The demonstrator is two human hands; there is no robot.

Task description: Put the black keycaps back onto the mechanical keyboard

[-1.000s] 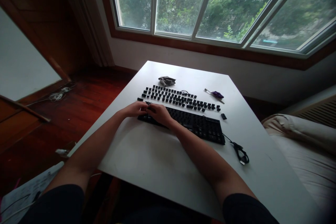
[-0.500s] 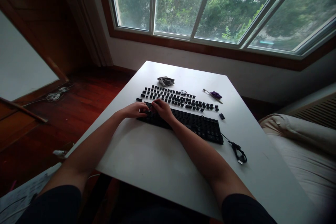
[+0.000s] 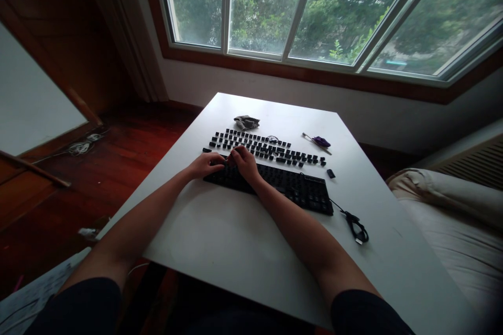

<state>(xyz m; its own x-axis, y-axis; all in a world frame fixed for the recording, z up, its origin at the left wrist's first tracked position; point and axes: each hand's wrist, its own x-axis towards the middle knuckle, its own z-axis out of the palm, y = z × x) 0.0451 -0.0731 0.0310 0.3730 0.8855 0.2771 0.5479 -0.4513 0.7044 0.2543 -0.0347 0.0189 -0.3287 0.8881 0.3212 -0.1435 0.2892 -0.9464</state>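
Note:
A black keyboard (image 3: 304, 191) lies across the white table, with much of its left end under my hands. My left hand (image 3: 207, 164) is over that end, fingers bent and the thumb drawn close to them. Right beside it, my right hand (image 3: 245, 162) has its fingers pinched together low over the keys. Whatever is between the fingertips of either hand is too small and dark to make out. Behind the keyboard, many loose black keycaps (image 3: 280, 159) are laid out in rows. One longer keycap (image 3: 206, 150) sits just beyond my left hand.
A crumpled grey cloth (image 3: 247, 122) lies behind the keycaps. To its right are a purple item (image 3: 321, 141) and a thin brush-like stick (image 3: 307, 136). A small black piece (image 3: 330, 173) and a coiled USB cable (image 3: 357, 231) are right of the keyboard on the white table (image 3: 236, 241).
My left hand has shifted slightly right, its fingers closer to those of my right hand. The right hand stays pinched at nearly the same spot. The view has tilted a little.

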